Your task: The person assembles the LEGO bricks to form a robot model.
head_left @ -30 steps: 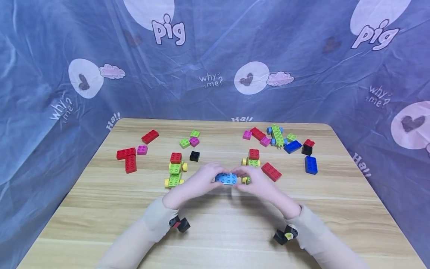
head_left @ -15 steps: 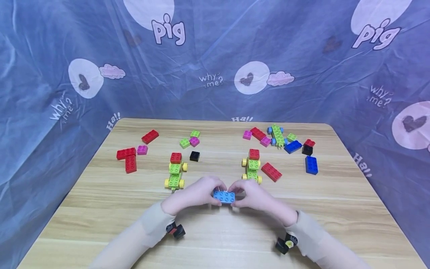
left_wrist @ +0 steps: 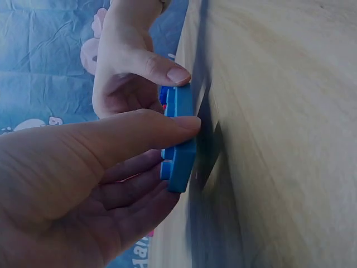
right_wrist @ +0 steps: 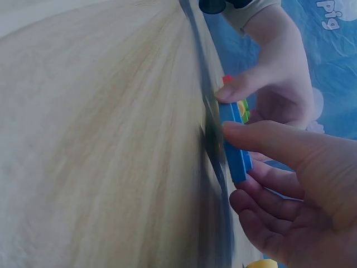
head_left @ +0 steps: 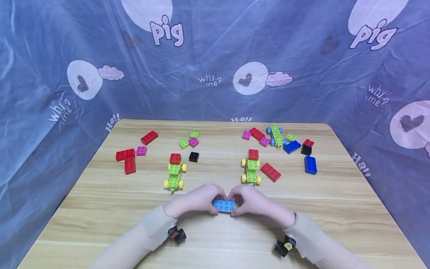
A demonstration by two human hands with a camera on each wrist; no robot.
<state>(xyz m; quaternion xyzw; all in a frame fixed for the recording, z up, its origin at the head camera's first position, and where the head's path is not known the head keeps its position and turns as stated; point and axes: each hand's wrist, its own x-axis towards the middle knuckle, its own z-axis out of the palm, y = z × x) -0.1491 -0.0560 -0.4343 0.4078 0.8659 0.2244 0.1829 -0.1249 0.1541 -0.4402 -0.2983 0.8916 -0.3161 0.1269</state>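
Both hands hold one light blue building brick (head_left: 224,206) with two rows of studs facing up. My left hand (head_left: 202,198) pinches its left end, and my right hand (head_left: 251,200) pinches its right end. In the left wrist view the thumb lies along the long side of the blue brick (left_wrist: 183,162), fingers on the opposite side. The right wrist view shows the blue brick (right_wrist: 235,156) gripped likewise, just over the tabletop beside its shadow. Beyond the hands stand two green wheeled bases with yellow wheels, the left car (head_left: 174,175) and the right car (head_left: 252,170), each bearing a red brick.
Red bricks (head_left: 130,164) and a pink brick (head_left: 141,151) lie at left. Behind are a black brick (head_left: 193,157) and green bricks (head_left: 183,144). On the right are a red brick (head_left: 270,172), a blue-wheeled green base (head_left: 277,135) and dark blue bricks (head_left: 310,165).
Both hands have brought the light blue brick nearer to the person and lower, away from the right car, which was partly covered before. The other bricks have stayed in place.
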